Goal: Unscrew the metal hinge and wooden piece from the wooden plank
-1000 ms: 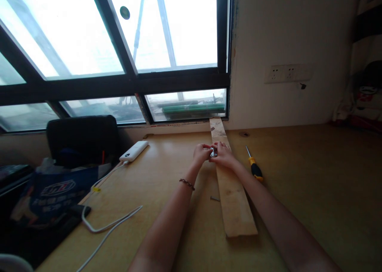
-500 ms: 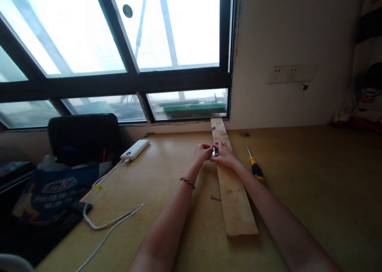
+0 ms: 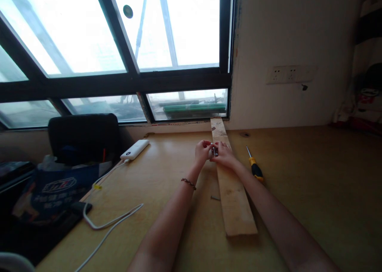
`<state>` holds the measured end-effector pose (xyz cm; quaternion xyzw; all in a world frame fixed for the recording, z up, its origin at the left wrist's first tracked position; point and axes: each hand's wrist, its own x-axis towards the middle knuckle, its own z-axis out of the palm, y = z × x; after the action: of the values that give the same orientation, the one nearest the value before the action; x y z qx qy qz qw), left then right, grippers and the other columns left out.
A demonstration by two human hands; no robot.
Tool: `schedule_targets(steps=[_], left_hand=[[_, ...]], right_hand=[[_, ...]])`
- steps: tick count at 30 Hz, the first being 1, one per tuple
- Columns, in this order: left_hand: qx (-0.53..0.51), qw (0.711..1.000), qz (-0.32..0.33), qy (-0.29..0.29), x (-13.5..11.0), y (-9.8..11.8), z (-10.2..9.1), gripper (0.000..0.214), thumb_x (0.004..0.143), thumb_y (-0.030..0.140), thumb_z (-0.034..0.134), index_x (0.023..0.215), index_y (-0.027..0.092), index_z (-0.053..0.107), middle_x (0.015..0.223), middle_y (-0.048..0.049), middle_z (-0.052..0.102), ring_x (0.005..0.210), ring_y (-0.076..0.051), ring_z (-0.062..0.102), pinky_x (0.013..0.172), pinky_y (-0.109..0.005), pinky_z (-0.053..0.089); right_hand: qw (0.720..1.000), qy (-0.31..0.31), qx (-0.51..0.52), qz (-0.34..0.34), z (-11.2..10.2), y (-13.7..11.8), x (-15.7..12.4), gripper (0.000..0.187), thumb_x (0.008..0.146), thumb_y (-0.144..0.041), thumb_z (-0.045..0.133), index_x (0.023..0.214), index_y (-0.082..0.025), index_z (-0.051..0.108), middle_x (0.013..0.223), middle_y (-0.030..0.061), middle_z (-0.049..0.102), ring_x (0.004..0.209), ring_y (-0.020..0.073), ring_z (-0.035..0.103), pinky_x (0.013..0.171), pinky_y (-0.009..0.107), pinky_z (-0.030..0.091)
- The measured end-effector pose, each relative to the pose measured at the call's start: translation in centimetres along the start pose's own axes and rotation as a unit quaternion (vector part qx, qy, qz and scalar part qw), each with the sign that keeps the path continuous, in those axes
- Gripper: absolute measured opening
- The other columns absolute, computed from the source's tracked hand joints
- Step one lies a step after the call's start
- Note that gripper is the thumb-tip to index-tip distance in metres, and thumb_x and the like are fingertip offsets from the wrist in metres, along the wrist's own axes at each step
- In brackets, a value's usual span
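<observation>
The right hand (image 3: 223,154) holds a small metal piece (image 3: 214,152) in its fingers; the left hand (image 3: 203,151) has its fingertips drawn together at the piece's upper edge, too small to tell whether they pinch it or something smaller. The piece is over the wooden board (image 3: 236,202), which lies lengthwise on the table (image 3: 316,192), its far end by the window (image 3: 191,29). A screw (image 3: 215,198) lies just beside the board's left edge. Right of the board, apart from it, is a yellow-and-black screwdriver (image 3: 254,167), tip pointing away. Farther left lies a white power bank (image 3: 135,149) with a cable (image 3: 110,226).
</observation>
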<state>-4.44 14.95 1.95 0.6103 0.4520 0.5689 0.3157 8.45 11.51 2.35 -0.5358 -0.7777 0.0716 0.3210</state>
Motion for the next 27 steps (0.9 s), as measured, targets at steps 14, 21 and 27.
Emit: schedule_targets(steps=[14, 21, 27], left_hand=[[-0.042, 0.994, -0.084, -0.046, 0.0, 0.5, -1.2, 0.026, 0.055, 0.032, 0.069, 0.071, 0.014, 0.061, 0.058, -0.0036, 0.063, 0.048, -0.011, 0.054, 0.045, -0.02, 0.038], [-0.093, 0.992, -0.085, -0.006, 0.6, 3.3, -2.6, 0.03, 0.058, 0.033, 0.068, 0.077, 0.012, 0.061, 0.061, -0.0025, 0.061, 0.042, -0.006, 0.044, 0.04, -0.019, 0.035], [-0.102, 0.989, -0.076, -0.075, -2.5, 5.7, -3.8, 0.028, 0.058, 0.035, 0.07, 0.07, 0.012, 0.06, 0.047, 0.0031, 0.05, 0.039, -0.005, 0.042, 0.038, -0.018, 0.031]], right_hand=[[1.0, 0.001, -0.005, -0.005, -0.4, -0.3, -0.2, 0.07, 0.053, -0.038, 0.072, 0.114, -0.018, 0.045, 0.115, 0.0078, 0.051, 0.105, 0.0244, 0.044, 0.088, 0.037, 0.034], [1.0, -0.01, 0.002, -0.007, -0.5, -0.3, 0.0, 0.066, 0.052, -0.04, 0.074, 0.11, -0.02, 0.049, 0.114, 0.0068, 0.05, 0.106, 0.0243, 0.044, 0.089, 0.038, 0.034], [1.0, -0.004, 0.013, -0.011, -0.3, 0.0, 0.1, 0.067, 0.05, -0.043, 0.075, 0.108, -0.02, 0.049, 0.113, 0.0067, 0.051, 0.106, 0.0244, 0.044, 0.088, 0.038, 0.035]])
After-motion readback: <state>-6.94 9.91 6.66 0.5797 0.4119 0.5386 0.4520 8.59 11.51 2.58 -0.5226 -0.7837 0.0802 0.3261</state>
